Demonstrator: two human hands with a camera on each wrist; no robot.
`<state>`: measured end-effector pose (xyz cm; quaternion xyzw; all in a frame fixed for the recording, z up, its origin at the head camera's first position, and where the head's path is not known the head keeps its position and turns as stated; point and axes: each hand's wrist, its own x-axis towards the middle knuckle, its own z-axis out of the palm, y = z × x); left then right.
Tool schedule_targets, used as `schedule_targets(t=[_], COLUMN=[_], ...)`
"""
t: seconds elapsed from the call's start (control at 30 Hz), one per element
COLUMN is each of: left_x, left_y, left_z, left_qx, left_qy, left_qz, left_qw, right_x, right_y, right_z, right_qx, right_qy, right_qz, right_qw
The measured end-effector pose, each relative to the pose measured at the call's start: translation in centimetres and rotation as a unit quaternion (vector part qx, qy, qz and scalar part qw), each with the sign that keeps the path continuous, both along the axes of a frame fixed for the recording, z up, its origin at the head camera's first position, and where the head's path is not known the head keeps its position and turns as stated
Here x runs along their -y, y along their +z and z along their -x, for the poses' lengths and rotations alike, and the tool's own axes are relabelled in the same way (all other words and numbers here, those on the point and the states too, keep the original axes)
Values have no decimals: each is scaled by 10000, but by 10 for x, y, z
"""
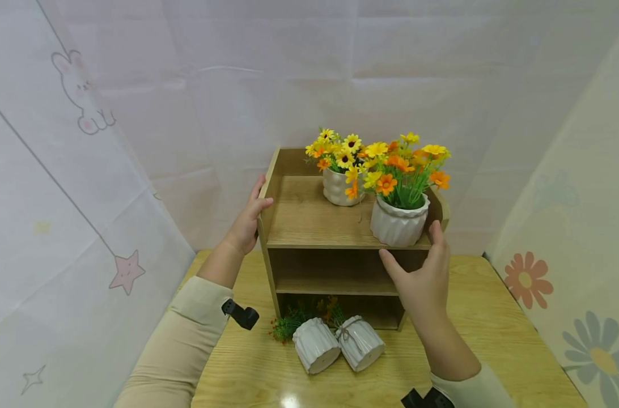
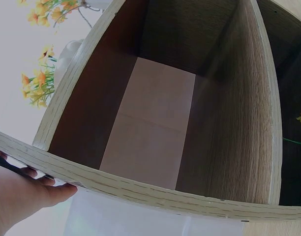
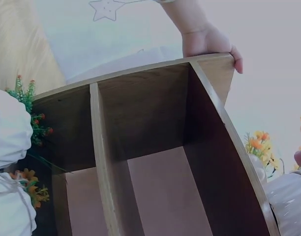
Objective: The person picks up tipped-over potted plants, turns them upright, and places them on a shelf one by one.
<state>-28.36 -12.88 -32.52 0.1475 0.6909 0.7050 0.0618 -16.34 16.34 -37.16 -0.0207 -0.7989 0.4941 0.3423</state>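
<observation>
A wooden shelf unit (image 1: 335, 247) stands on the table. My left hand (image 1: 245, 224) grips its left side panel, the thumb over the edge; the right wrist view shows that hand (image 3: 207, 42) at the panel's upper corner. On the top board, a white ribbed pot (image 1: 398, 221) with orange and yellow flowers stands at the front right. Behind it is a smaller white pot (image 1: 340, 187) with yellow flowers. My right hand (image 1: 424, 275) is spread beside the front pot, thumb near the board's front edge, fingers by the pot's right side. Whether the fingers touch it is unclear.
Two white pots, one plain (image 1: 314, 343) and one tied with a bow (image 1: 360, 343), lie on their sides before the lowest compartment, greenery pointing inward. The wooden table (image 1: 248, 374) lies beneath. Printed cloth (image 1: 238, 102) hangs behind and at both sides.
</observation>
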Motion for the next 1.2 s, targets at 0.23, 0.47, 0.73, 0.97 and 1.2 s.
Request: schedule_targets(t=[0.23, 0.47, 0.73, 0.97, 1.2], left_x=[-1, 0, 0, 0, 0], left_y=[0, 0, 0, 0, 0], left_z=[-1, -1, 0, 0, 0], left_qx=[-16, -65, -18, -28, -19], left_qy=[64, 57, -15, 38, 51], left_qz=[60, 71, -59, -35, -20], left_qw=[10000, 9999, 10000, 10000, 10000], right_x=[-1, -3, -5, -4, -2], right_y=[-5, -17, -31, -47, -70], right_z=[-14, -20, -24, -27, -28], right_qx=[367, 614, 1048, 1506, 1696], right_qy=[162, 105, 271, 571, 746], right_qz=[-13, -298, -645, -845, -1232], right_qw=[9992, 9976, 9920, 9833, 9749])
